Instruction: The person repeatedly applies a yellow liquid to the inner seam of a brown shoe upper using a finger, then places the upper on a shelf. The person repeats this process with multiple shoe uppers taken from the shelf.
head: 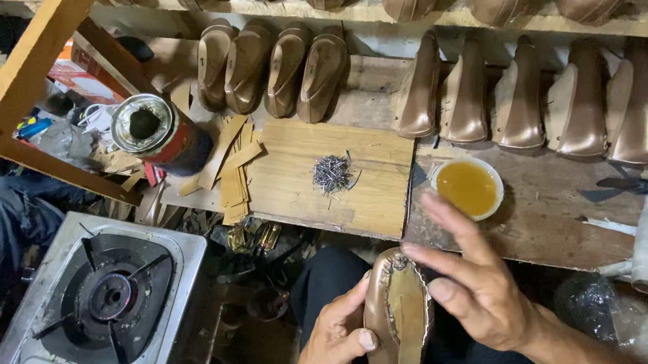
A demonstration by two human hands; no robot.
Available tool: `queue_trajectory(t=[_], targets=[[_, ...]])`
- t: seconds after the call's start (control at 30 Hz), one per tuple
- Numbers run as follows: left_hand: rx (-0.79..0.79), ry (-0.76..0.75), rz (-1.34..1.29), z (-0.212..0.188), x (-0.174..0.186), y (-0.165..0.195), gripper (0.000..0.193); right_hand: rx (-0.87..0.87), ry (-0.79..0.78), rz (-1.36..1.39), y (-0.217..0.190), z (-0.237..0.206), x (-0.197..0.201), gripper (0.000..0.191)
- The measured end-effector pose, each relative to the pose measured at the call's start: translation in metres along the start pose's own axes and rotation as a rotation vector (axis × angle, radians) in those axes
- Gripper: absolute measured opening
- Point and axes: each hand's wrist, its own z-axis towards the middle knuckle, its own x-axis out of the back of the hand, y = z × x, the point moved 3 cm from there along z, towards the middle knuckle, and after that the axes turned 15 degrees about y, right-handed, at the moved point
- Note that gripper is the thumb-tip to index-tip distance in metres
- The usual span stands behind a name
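Shoe: sole up, grasped by left hand fingers; right hand fingers released, fingertip touching sole; glue bowl just beyond fingers.

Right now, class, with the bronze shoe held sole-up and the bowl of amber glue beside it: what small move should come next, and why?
Probably dip a right hand finger in the white bowl of amber glue: that hand hovers open between bowl and bronze shoe, which the left hand steadies.
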Motion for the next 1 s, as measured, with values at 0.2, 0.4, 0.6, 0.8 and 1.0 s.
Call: queue_trajectory(t=[0.2,0.4,0.6,0.8,1.0], targets=[[0.037,0.032,-0.020,0.002,-0.003,0.000,0.087,-0.022,0.012,0.066,0.008,-0.002,0.003,0.034],[-0.011,0.018,0.077,0.010,-0.014,0.012,0.094,-0.034,-0.038,0.119,0.010,0.000,0.001,0.030],[-0.019,0.063,0.092,0.015,-0.020,0.012,0.091,-0.063,-0.079,-0.017,0.010,0.003,-0.003,0.045],[0.035,0.092,0.100,0.017,-0.019,0.007,0.086,0.178,-0.085,-0.208,0.008,0.004,-0.007,0.033],[0.035,0.102,0.038,0.020,-0.020,0.004,0.076,0.217,-0.127,-0.208,0.012,-0.001,-0.008,0.029]])
